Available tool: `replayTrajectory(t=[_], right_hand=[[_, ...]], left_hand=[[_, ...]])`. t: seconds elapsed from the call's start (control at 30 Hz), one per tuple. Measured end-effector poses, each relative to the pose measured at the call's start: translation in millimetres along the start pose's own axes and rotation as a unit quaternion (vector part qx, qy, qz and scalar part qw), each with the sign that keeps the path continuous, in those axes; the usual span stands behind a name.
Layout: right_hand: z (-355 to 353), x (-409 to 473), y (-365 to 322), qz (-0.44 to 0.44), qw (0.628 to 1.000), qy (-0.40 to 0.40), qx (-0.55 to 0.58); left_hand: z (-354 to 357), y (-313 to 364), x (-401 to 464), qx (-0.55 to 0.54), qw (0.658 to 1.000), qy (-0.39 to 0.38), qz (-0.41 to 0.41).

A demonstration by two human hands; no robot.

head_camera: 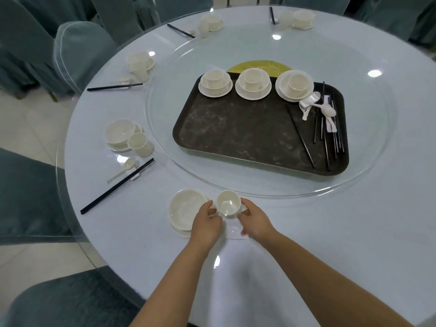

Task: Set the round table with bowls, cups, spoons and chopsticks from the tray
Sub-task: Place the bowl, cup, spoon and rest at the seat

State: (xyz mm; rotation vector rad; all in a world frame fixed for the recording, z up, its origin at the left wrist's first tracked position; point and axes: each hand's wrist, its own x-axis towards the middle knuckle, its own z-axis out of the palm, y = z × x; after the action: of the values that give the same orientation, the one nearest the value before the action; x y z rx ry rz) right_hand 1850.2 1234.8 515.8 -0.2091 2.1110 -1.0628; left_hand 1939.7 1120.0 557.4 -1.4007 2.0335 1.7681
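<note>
1. Both hands meet at a white cup (228, 204) on the round table (354, 220): left hand (205, 224) and right hand (256, 223) curl their fingers round its sides, just beside a bowl (186, 208) stacked on a saucer.
2. Behind them, on the glass turntable (162, 128), a dark tray (236, 133) carries three bowl-and-cup stacks, loose white spoons (328, 110) and black chopsticks (300, 135).
3. Four finished settings line the far and left rim; teal-covered chairs (80, 55) ring the table.
</note>
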Motion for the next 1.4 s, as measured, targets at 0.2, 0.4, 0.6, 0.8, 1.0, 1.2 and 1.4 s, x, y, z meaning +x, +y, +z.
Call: replayTrajectory(t=[0.2, 0.4, 0.6, 0.8, 1.0, 1.2, 1.4], right_hand=[[-11.4, -11.3, 28.1, -0.029, 0.984, 0.029, -0.171], [-3.8, -18.6, 41.0, -0.067, 0.967, -0.005, -0.246], [4.9, -17.3, 39.6, -0.076, 0.956, -0.003, -0.283], [9.6, -14.4, 34.1, -0.081, 0.95, -0.001, -0.302], [11.8, -15.5, 31.7, -0.085, 0.946, 0.0, -0.312], [12.3, -16.8, 31.5, -0.093, 0.946, -0.003, -0.309], [6.8, -17.8, 31.0, -0.085, 0.951, -0.022, -0.296]], left_hand=[[-16.9, -32.9, -10.3, -0.003, 0.997, 0.077, -0.005], [-28.3, -69.4, -8.7, -0.128, 0.977, 0.094, -0.143], [-36.0, -83.7, 16.1, -0.219, 0.946, 0.116, -0.211], [-37.8, -89.8, 30.5, -0.2, 0.952, 0.14, -0.185], [-44.0, -94.9, 21.6, -0.149, 0.962, 0.17, -0.154], [-41.9, -92.4, 7.4, -0.119, 0.965, 0.19, -0.137], [-56.9, -95.2, 7.1, -0.011, 0.985, 0.134, -0.111]])
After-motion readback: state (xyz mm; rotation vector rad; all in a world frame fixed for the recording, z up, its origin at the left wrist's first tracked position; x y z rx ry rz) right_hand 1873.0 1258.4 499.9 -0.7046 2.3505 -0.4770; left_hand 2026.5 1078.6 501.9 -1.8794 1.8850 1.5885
